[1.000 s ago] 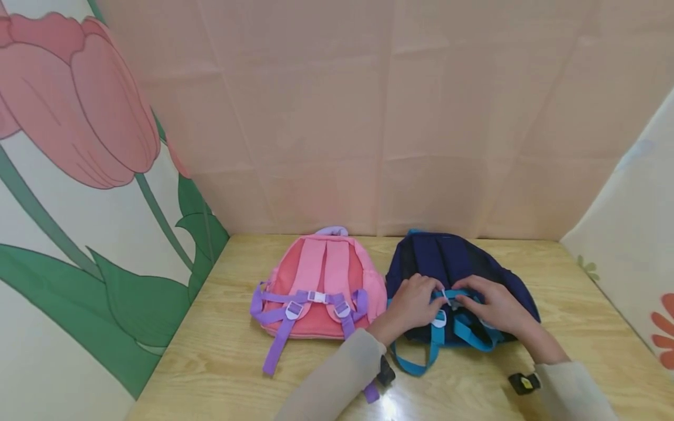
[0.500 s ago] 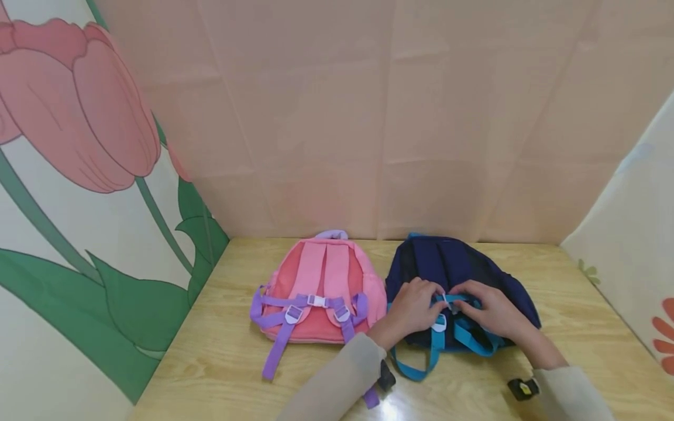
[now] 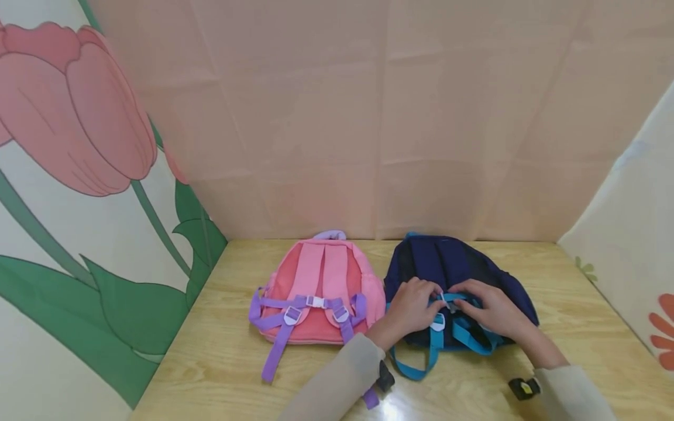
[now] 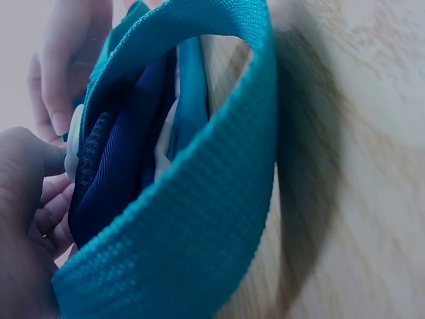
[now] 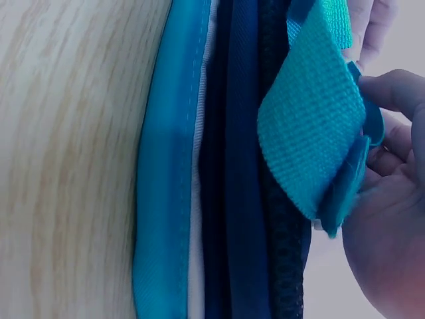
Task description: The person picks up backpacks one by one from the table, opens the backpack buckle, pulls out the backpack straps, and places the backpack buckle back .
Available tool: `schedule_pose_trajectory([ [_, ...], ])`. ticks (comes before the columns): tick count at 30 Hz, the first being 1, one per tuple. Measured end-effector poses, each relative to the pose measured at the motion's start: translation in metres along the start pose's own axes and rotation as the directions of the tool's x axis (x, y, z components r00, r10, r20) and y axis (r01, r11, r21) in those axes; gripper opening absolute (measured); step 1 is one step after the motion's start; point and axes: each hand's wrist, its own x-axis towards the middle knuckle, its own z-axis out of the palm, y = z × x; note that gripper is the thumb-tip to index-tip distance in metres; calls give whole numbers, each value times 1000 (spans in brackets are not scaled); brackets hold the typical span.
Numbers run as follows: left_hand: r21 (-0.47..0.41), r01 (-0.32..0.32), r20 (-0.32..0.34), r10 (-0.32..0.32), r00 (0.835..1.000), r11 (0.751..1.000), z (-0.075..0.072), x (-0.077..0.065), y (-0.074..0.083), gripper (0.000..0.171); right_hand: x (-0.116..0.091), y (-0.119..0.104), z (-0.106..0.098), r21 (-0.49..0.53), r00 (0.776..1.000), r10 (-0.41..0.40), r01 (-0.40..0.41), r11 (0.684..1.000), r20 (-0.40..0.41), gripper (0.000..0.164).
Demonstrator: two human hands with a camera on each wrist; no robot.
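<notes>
A navy backpack (image 3: 434, 257) lies on the table with its shoulder straps facing up. Over its lower middle, my left hand (image 3: 413, 305) pinches one side of a small buckle (image 3: 446, 301) on the blue chest strap. From the other side, my right hand (image 3: 491, 309) pinches the strap end at the same buckle. Fingers partly cover the buckle, so I cannot tell whether its halves are joined. A loop of blue webbing (image 4: 192, 219) fills much of the left wrist view. Folded webbing (image 5: 312, 126) hangs by the right hand in the right wrist view.
A pink backpack (image 3: 310, 263) with purple straps, its white buckle (image 3: 316, 302) fastened, lies just left of the navy one. Both rest on a wooden table (image 3: 210, 362). A pink-beige cloth (image 3: 316, 117) hangs behind, with printed panels at both sides.
The head view shifts slightly. Both hands stay at the buckle with almost no visible movement, and the backpacks keep their places.
</notes>
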Motion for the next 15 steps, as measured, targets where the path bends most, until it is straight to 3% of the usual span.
schedule_pose_trajectory([
  [15, 0, -5, -19, 5, 1000, 1000, 2, -1, -2, 24, 4, -4, 1, -21, 1000, 4, -4, 1000, 7, 25],
])
